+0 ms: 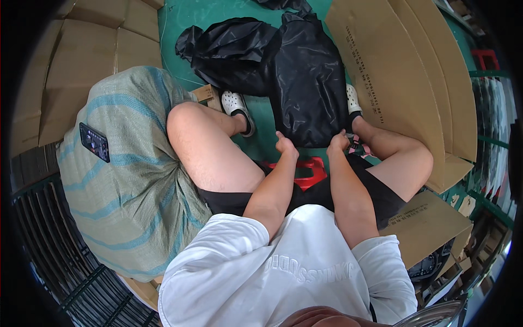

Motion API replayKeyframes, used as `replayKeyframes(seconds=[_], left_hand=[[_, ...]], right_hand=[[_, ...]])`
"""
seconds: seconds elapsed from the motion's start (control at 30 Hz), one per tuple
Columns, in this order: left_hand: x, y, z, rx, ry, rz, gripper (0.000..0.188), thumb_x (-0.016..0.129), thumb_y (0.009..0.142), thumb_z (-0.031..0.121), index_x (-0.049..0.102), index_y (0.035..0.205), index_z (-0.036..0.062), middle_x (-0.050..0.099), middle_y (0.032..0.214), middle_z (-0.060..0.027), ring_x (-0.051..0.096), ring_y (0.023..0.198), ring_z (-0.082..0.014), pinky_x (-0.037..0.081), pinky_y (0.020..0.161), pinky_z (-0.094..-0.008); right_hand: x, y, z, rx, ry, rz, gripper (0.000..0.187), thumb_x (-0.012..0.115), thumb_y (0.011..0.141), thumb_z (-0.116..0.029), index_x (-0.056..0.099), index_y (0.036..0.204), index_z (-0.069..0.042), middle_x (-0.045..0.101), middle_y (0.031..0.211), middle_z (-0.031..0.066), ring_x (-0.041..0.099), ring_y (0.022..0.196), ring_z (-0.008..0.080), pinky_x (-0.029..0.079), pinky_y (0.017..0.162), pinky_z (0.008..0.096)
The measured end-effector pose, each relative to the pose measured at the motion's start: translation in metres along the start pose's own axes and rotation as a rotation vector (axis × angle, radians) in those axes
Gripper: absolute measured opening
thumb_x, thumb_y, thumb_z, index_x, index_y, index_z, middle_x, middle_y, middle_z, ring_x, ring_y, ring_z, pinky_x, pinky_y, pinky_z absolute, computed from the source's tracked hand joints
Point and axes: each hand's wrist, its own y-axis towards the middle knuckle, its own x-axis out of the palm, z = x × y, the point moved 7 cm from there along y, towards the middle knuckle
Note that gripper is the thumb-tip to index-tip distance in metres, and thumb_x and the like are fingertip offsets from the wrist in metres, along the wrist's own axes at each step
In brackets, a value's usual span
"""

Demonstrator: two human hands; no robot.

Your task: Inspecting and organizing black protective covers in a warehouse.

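The left hand (285,144) and right hand (339,143) grasped the near corners of a black bag (310,82). A striped sack (128,188) stood left.

Two bare hands (285,143) (339,143); at least one black plastic bag (310,82); two white clogs (234,101) (352,100); one dark phone (94,143); one large striped sack (122,188).
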Motion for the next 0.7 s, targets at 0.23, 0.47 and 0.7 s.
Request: replayKeyframes(seconds=[0.23, 0.47, 0.7], left_hand=[[0.003, 0.016, 0.002, 0.052, 0.067, 0.000, 0.066, 0.051, 0.097, 0.053, 0.061, 0.115, -0.0098, 0.063, 0.122, -0.0153, 0.061, 0.105, -0.0255, 0.048, 0.094, -0.0375], [-0.004, 0.026, 0.008, 0.163, 0.180, 0.155, 0.069, 0.045, 0.098, 0.054, 0.066, 0.099, -0.0119, 0.068, 0.105, -0.0219, 0.064, 0.095, -0.0333, 0.049, 0.086, -0.0424], [0.009, -0.008, 0.089, 0.542, 0.410, 0.216, 0.069, 0.048, 0.094, 0.059, 0.069, 0.079, -0.0047, 0.066, 0.083, -0.0268, 0.062, 0.079, -0.0407, 0.045, 0.077, -0.0504]], right_hand=[[0.011, 0.011, 0.005, 0.052, 0.092, -0.037, 0.045, 0.052, 0.099, -0.036, 0.067, 0.110, 0.006, 0.065, 0.118, 0.0220, 0.063, 0.107, 0.0343, 0.048, 0.090, 0.0398], [0.013, 0.010, 0.007, 0.155, 0.250, 0.001, 0.055, 0.055, 0.097, -0.040, 0.063, 0.114, 0.011, 0.062, 0.123, 0.0246, 0.062, 0.112, 0.0339, 0.047, 0.095, 0.0392], [-0.015, 0.005, -0.060, -0.139, 0.194, 0.127, 0.065, 0.053, 0.094, -0.050, 0.065, 0.111, 0.012, 0.061, 0.124, 0.0268, 0.061, 0.111, 0.0369, 0.044, 0.099, 0.0398]])
